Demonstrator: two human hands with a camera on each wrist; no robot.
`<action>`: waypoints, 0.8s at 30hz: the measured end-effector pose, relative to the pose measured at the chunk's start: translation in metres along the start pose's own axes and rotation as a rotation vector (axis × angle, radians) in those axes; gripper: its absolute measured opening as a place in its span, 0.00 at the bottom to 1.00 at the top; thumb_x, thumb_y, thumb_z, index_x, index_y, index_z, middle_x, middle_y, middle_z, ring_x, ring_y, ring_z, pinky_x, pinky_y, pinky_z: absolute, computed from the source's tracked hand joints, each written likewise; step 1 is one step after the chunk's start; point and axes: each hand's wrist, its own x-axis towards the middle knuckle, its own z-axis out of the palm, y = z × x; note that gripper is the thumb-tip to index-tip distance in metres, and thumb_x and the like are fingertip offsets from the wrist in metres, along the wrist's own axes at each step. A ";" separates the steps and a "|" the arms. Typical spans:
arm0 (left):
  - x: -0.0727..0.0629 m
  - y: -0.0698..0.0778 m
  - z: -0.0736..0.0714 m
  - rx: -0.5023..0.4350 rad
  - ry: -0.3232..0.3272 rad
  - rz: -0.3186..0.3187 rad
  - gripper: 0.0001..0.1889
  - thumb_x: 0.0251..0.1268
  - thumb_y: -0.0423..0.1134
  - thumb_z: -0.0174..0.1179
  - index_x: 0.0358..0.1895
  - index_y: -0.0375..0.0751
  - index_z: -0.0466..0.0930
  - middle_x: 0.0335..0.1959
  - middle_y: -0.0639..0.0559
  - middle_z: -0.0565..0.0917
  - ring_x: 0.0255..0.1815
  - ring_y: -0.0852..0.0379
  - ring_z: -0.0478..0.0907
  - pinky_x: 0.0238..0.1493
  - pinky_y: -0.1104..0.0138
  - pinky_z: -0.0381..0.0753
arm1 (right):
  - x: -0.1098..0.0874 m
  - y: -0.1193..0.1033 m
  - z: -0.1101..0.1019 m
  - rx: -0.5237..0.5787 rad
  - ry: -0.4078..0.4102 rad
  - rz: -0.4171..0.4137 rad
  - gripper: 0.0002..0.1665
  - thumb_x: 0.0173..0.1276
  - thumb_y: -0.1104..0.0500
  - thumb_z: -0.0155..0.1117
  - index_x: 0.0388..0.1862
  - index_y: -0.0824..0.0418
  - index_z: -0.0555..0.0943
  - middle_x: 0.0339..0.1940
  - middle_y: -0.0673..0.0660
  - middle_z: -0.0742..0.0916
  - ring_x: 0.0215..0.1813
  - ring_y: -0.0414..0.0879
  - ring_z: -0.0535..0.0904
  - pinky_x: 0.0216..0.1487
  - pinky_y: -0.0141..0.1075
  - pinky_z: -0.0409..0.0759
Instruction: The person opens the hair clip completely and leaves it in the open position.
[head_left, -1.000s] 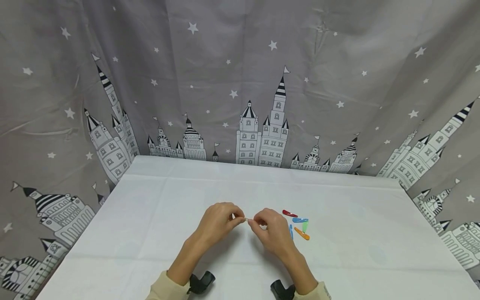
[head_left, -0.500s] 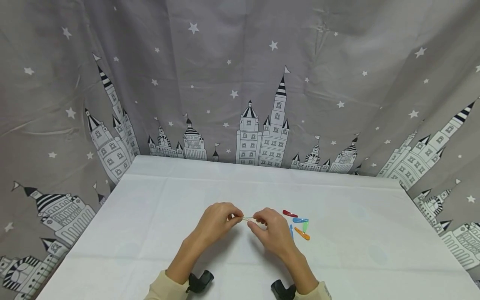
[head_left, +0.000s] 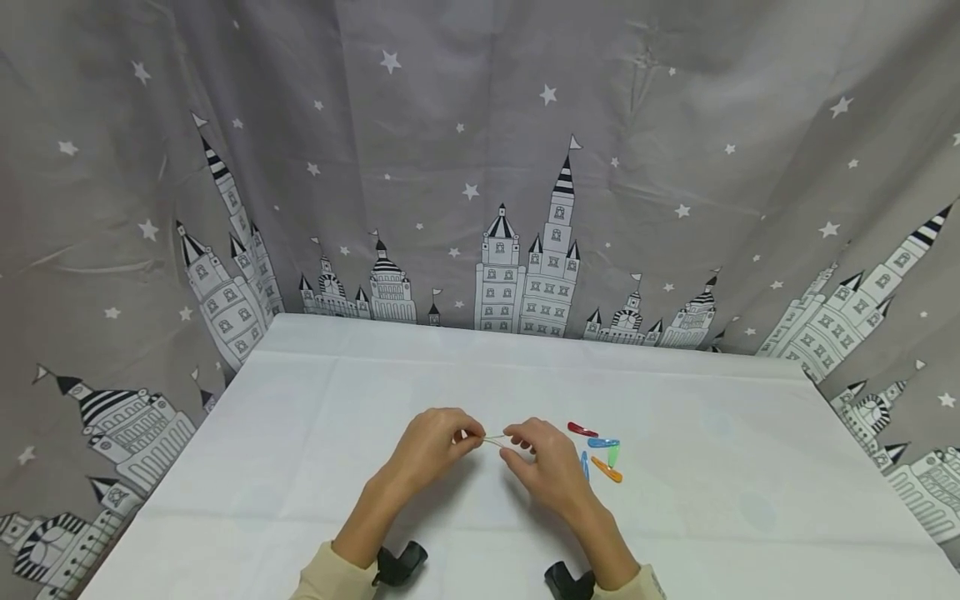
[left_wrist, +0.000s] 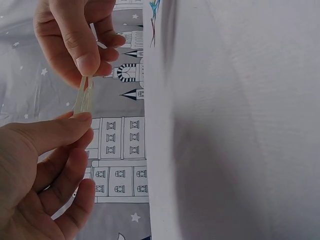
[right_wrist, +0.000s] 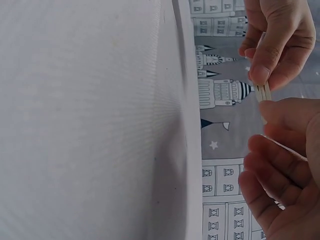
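Grip on both sides, bare-handed: left grip point(head_left: 438, 442) pinches one end of a slim pale clip point(left_wrist: 81, 95) between thumb and index finger; right grip point(head_left: 546, 458) has the other end, index fingertip at the upper strip, thumb at the lower. Clip held in the air between the two, above the white desk point(head_left: 360, 383); both wrist views set it against the grey backdrop point(head_left: 420, 108). From the head its strips stand apart, meeting at the left fingertips and fanning toward the right. Which end carries the hinge: too small to tell. Five more clips on the desk, just beside the right hand: red clip point(head_left: 582, 430) farthest off, then upper blue clip point(head_left: 603, 443), green clip point(head_left: 613, 456), orange clip point(head_left: 607, 470), and a second blue clip point(head_left: 585, 465) nearest the right wrist. Green sits between upper blue and orange; contact at its ends uncertain. Step in hand, as I judge it: working the pale clip's strips apart, spread well along by the look of it. Next move probably calls for a steady left pinch while right thumb and index finger finish the spreading, light and even. Risk: a springy, narrow piece could twist or flick loose if either pinch slackens.
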 end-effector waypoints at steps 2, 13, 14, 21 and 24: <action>0.000 0.000 0.001 -0.002 -0.002 -0.003 0.04 0.56 0.30 0.71 0.33 0.43 0.89 0.30 0.57 0.86 0.28 0.63 0.78 0.32 0.69 0.75 | 0.000 0.000 0.000 0.001 -0.004 0.003 0.10 0.59 0.64 0.73 0.41 0.63 0.86 0.31 0.49 0.84 0.34 0.43 0.78 0.35 0.34 0.78; -0.001 -0.001 -0.001 -0.008 -0.019 -0.048 0.03 0.57 0.32 0.71 0.33 0.45 0.89 0.31 0.58 0.86 0.27 0.65 0.77 0.31 0.70 0.75 | 0.005 -0.001 0.002 0.005 -0.061 0.030 0.07 0.60 0.64 0.72 0.38 0.61 0.86 0.27 0.46 0.80 0.31 0.42 0.74 0.34 0.34 0.75; -0.002 -0.002 -0.002 -0.005 -0.020 -0.062 0.03 0.57 0.32 0.71 0.33 0.45 0.89 0.30 0.59 0.86 0.27 0.65 0.76 0.30 0.70 0.75 | 0.007 -0.001 0.003 0.001 -0.076 0.032 0.06 0.61 0.64 0.72 0.38 0.61 0.86 0.28 0.46 0.80 0.31 0.42 0.74 0.34 0.34 0.75; -0.002 -0.016 0.001 -0.020 -0.045 -0.113 0.03 0.57 0.32 0.71 0.33 0.44 0.89 0.29 0.59 0.85 0.26 0.65 0.74 0.29 0.70 0.73 | 0.021 0.000 0.007 -0.044 -0.189 0.038 0.06 0.64 0.62 0.70 0.39 0.60 0.86 0.28 0.47 0.80 0.31 0.41 0.73 0.35 0.34 0.74; 0.002 -0.023 0.005 -0.031 -0.066 -0.120 0.02 0.58 0.33 0.71 0.33 0.42 0.89 0.29 0.60 0.85 0.26 0.65 0.74 0.28 0.70 0.73 | 0.028 0.006 0.008 -0.052 -0.227 0.038 0.05 0.63 0.63 0.70 0.38 0.61 0.85 0.27 0.47 0.80 0.29 0.40 0.72 0.33 0.34 0.73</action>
